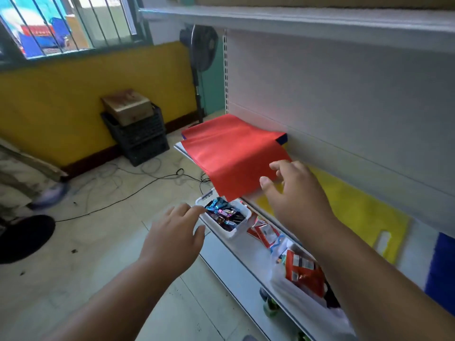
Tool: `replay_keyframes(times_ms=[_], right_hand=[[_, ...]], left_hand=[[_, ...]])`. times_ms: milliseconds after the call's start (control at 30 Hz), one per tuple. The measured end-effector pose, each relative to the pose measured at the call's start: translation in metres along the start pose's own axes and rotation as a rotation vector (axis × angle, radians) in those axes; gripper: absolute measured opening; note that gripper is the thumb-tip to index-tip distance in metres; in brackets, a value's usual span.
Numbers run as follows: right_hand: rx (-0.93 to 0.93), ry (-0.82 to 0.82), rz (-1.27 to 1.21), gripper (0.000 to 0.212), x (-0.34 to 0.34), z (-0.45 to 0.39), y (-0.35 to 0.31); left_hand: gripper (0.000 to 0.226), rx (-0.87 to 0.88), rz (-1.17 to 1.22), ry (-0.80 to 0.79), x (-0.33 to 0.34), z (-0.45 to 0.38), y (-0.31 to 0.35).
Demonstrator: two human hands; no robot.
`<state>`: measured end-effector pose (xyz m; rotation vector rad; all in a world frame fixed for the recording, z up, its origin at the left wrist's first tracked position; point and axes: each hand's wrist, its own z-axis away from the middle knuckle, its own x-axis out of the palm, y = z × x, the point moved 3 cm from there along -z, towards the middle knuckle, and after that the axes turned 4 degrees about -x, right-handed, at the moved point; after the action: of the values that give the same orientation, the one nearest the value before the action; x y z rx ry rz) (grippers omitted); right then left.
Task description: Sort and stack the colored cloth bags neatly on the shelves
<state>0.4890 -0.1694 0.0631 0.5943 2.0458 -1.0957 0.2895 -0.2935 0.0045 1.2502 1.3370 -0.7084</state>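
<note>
Red cloth bag [234, 153] overhangs white shelf [369, 134]; tiled floor [98, 242] below.

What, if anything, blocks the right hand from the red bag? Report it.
Nothing visible does. The right hand is already at the near edge of the red bag, which overhangs the shelf.

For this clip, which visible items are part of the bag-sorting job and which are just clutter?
Job: red bag on the shelf, yellow bag, blue bag, right hand at the red bag's corner.

Clutter: white bin of sweets, snack packets, fan, crates.
</note>
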Motion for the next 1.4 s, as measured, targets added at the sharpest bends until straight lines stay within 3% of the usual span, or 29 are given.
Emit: replay_keyframes(times_ms=[267,367,467,567,633,733,800,933,1100,1200,1400], right_hand=[[0.046,0.013,0.047,0.041,0.058,-0.084,-0.028],[0.144,0.052,0.097,0.042,0.08,-0.096,-0.03],[0.374,0.068,0.195,0.051,0.104,-0.096,-0.028],[0.764,-0.067,0.24,0.073,0.131,-0.084,-0.024],[0.93,-0.112,0.171,0.081,0.147,-0.077,-0.028],[1.044,0.027,-0.019,0.077,0.166,-0.07,-0.037],[1.068,0.144,-0.049,0.074,0.174,-0.063,-0.042],[1.125,0.172,-0.102,0.072,0.185,-0.055,-0.046],[1.134,0.539,-0.509,0.06,0.194,-0.054,-0.044],[1.075,0.523,-0.556,0.053,0.189,-0.058,-0.047],[0.925,0.376,-0.267,0.046,0.164,-0.055,-0.063]], left_hand=[[0.03,0.113,0.059,0.041,0.013,-0.104,-0.077],[0.036,0.12,0.188,-0.049,0.029,-0.147,-0.107],[0.044,0.115,0.344,-0.224,0.044,-0.196,-0.133],[0.042,0.106,0.467,-0.369,0.054,-0.239,-0.153],[0.038,0.083,0.56,-0.45,0.057,-0.26,-0.16],[0.034,0.1,0.637,-0.54,0.061,-0.278,-0.161],[0.032,0.116,0.663,-0.567,0.063,-0.284,-0.158],[0.026,0.06,0.666,-0.557,0.071,-0.296,-0.162],[0.021,-0.049,0.767,-0.633,0.07,-0.309,-0.166],[0.019,-0.129,0.897,-0.642,0.07,-0.324,-0.167],[0.019,-0.1,0.927,-0.593,0.067,-0.337,-0.172]])
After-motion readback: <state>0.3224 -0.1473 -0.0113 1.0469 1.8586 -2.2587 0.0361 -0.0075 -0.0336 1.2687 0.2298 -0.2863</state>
